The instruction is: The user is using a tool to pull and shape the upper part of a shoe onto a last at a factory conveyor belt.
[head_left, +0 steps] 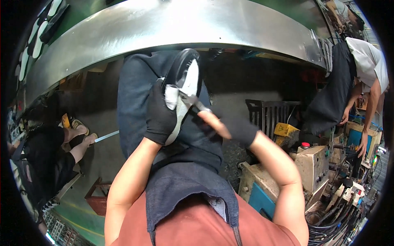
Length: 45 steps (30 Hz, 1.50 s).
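Across my lap lies a black shoe [179,59], toe pointing away from me, its pale underside [191,80] facing up and right. My left hand [159,110], in a black glove, grips the shoe along its left side. A loose white flap [171,96] sticks up at the shoe's middle, near my left fingers. In my right hand [230,125], gloved in black with bare fingers showing, is a grey metal hand tool [189,99] with a wide head on a slim shaft. Its head meets the underside beside the flap. Motion smears the right hand, and the tool's exact kind is unclear.
A shiny metal bench edge [188,24] curves across the front, with white shoe soles [40,39] at far left. Right stand a beige machine [312,168] with a red button, a yellow box [285,132] and a person [367,61] bending. Another person [45,156] sits left.
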Tool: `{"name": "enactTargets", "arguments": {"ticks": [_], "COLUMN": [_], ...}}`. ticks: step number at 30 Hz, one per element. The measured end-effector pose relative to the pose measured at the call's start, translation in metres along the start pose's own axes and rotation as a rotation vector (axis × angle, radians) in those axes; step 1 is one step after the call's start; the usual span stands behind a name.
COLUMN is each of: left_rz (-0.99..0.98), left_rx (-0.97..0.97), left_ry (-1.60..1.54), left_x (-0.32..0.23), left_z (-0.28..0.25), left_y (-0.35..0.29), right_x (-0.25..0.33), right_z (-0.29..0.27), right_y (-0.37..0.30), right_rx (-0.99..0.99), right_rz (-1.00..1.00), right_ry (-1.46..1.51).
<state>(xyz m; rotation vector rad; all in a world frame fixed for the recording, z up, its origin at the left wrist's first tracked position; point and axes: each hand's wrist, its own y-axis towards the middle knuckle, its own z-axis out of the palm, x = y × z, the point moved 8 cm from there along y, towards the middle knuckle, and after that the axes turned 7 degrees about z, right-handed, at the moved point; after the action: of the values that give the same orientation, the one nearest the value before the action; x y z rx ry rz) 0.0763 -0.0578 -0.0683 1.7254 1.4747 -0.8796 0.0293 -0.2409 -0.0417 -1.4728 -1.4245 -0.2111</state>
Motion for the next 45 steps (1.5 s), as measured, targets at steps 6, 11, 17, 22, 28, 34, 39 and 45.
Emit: {"name": "enactTargets", "arguments": {"ticks": [6,11,17,22,28,34,39,45], "left_rz": [0.195,0.081,-0.577,-0.045,-0.166,-0.070,-0.015,0.007], "left_rx": [0.204,0.647,0.281,0.087,0.145,0.365,0.386,0.292], "left_ry": [0.084,-0.325,-1.036,-0.320,-0.423,-0.307,-0.324,-0.301], "left_x": [0.058,0.002,0.022,0.012,0.005,0.024,0.020,-0.006], "left_z": [-0.002,-0.017,-0.007,0.005,0.004,0.003,-0.006,-0.014], "left_y": [-0.007,-0.001,0.016,0.023,0.021,0.000,-0.010,-0.009], "right_x": [0.093,0.110,-0.025,-0.033,0.090,0.053,0.082,0.046], "right_z": [-0.052,-0.023,-0.029,-0.047,-0.067,-0.031,-0.040,-0.023], "right_y": [-0.028,-0.019,-0.013,-0.033,-0.029,0.023,-0.017,-0.017], "right_rx": [0.047,-0.082,-0.052,-0.073,-0.058,0.012,-0.240,-0.172], "right_rz": [-0.249,-0.829,0.020,0.266,-0.063,-0.172,-0.426,-0.083], "right_ry": [-0.517,-0.411,-0.010,0.234,0.132,-0.157,-0.132,0.005]}}
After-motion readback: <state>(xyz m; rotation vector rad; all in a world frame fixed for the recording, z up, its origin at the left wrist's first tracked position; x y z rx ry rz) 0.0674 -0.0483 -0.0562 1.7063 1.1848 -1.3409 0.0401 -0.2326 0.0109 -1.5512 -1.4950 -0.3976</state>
